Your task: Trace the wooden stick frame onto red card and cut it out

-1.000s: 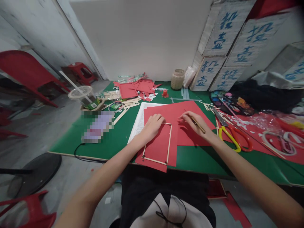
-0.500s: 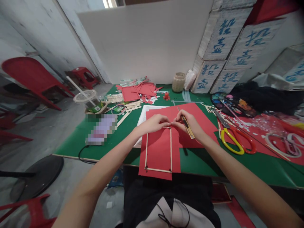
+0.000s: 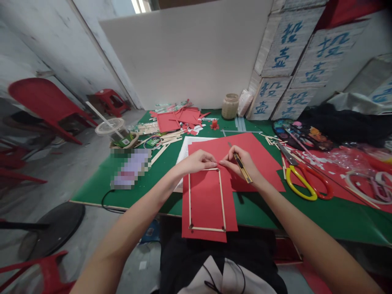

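Nearest, a wooden-stick frame (image 3: 222, 200) is lying on red paper (image 3: 206, 200), at six o'clock from the hands, the paper's near end overhanging the green bench (image 3: 147, 196). At the frame's twelve o'clock, the left hand (image 3: 199, 160) is resting its fingers by the far stick; whether they are pinching, I cannot tell. The right hand (image 3: 246, 159) is grasping a utility knife (image 3: 242, 167), its fingertips nearing the left's. Scissors (image 3: 288, 156) are lying at three o'clock, a lidded cup (image 3: 110, 128) is standing at ten, a jar (image 3: 230, 106) just past twelve.
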`<state>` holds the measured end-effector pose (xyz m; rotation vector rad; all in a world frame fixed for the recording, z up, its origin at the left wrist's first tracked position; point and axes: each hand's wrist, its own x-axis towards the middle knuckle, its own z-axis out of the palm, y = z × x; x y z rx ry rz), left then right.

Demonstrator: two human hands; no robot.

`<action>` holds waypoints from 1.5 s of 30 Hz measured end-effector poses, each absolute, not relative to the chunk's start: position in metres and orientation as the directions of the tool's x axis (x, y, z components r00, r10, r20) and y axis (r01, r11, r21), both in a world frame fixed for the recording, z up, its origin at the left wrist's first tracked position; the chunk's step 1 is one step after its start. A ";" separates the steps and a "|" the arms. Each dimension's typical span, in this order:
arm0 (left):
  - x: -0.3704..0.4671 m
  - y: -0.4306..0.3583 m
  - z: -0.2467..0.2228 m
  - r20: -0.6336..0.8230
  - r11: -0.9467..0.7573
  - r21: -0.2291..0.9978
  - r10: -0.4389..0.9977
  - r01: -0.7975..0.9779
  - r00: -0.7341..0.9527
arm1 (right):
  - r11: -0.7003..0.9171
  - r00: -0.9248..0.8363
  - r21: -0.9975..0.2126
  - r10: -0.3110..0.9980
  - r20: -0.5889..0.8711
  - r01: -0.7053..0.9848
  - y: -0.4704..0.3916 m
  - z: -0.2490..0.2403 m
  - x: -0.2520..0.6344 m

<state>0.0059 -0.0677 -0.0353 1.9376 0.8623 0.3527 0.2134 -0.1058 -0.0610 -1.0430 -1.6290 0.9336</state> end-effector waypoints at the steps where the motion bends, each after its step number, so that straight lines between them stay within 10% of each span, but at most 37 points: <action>1: 0.005 -0.069 -0.035 -0.108 -0.294 0.863 0.687 0.411 0.718 | 0.331 -0.193 -0.926 0.935 0.296 0.182 -0.107 -0.060 0.214; 19: 0.014 -0.106 -0.010 -0.195 -0.354 0.782 0.642 0.512 0.742 | 0.282 -0.528 -0.935 0.839 0.130 0.217 -0.142 -0.043 0.227; 45: 0.021 -0.125 -0.022 -0.235 -0.122 0.918 0.598 0.378 0.766 | 0.315 -0.057 -0.926 0.949 0.310 0.206 -0.150 -0.036 0.225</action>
